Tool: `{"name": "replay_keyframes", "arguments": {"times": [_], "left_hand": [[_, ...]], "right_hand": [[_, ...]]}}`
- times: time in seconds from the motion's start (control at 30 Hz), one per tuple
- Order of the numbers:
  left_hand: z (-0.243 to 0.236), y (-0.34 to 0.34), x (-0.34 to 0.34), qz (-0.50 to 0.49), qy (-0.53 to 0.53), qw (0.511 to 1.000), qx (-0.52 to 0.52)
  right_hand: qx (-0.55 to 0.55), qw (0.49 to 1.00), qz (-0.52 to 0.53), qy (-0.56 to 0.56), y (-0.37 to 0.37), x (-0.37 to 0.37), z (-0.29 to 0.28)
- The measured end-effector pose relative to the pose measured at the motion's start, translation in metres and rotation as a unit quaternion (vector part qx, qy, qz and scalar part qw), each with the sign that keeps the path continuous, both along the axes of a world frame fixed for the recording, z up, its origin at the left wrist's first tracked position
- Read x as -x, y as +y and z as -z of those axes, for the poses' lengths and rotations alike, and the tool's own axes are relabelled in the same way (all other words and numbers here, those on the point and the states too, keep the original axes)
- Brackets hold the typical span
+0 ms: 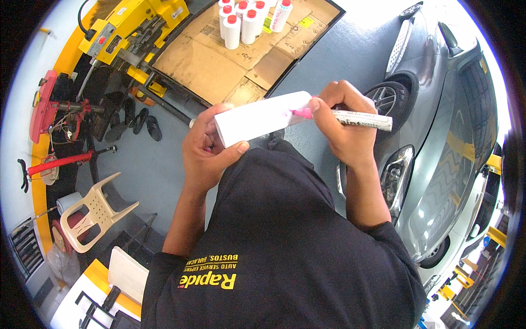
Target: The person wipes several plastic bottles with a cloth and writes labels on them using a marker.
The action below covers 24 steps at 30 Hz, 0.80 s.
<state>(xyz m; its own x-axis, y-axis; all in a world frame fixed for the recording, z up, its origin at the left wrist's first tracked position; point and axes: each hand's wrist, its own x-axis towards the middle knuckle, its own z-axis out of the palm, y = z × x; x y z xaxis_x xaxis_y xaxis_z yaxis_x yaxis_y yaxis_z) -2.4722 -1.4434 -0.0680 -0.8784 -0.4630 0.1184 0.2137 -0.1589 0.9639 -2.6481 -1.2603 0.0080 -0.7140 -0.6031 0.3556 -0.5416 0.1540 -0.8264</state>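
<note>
Held up in front of the black shirt [285, 236], the left hand [207, 149] is clamped around a white box [262, 117], thumb on its near edge. The right hand [342, 122] is closed on a white marker [356, 119], its pink tip touching the box. Beyond lie a grey floor [329, 55], a grey car [438, 137], cardboard sheets [219, 55] and red-capped white bottles [244, 22].

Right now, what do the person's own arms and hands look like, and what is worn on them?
Both forearms are bare, with no gloves, watch or rings visible on the left hand or right hand. Short black sleeves of a black shirt with yellow lettering end above the elbows.
</note>
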Motion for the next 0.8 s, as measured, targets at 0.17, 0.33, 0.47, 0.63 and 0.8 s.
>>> {"name": "replay_keyframes", "arguments": {"times": [0.17,0.33,0.47,0.63,0.8], "left_hand": [[0.0015,-0.0004,-0.0008,-0.008,-0.005,1.0,-0.007],[0.0,-0.0016,-0.0001,0.004,0.002,1.0,0.003],[-0.0003,-0.0016,0.0004,0.006,0.003,1.0,0.0],[0.001,-0.003,0.0009,0.01,0.014,1.0,-0.012],[0.0004,-0.0032,0.0,0.005,0.002,1.0,-0.008]], "right_hand": [[0.047,0.999,0.001,-0.019,-0.0027,-0.0015,-0.0006],[0.03,0.999,0.009,-0.016,0.0015,0.0018,-0.0006],[0.028,1.0,0.011,-0.008,-0.0007,0.0022,-0.0016],[0.015,1.0,-0.01,-0.004,0.0022,0.0064,0.0027],[0.035,0.999,0.021,-0.023,-0.0007,0.0051,0.0014]]}}
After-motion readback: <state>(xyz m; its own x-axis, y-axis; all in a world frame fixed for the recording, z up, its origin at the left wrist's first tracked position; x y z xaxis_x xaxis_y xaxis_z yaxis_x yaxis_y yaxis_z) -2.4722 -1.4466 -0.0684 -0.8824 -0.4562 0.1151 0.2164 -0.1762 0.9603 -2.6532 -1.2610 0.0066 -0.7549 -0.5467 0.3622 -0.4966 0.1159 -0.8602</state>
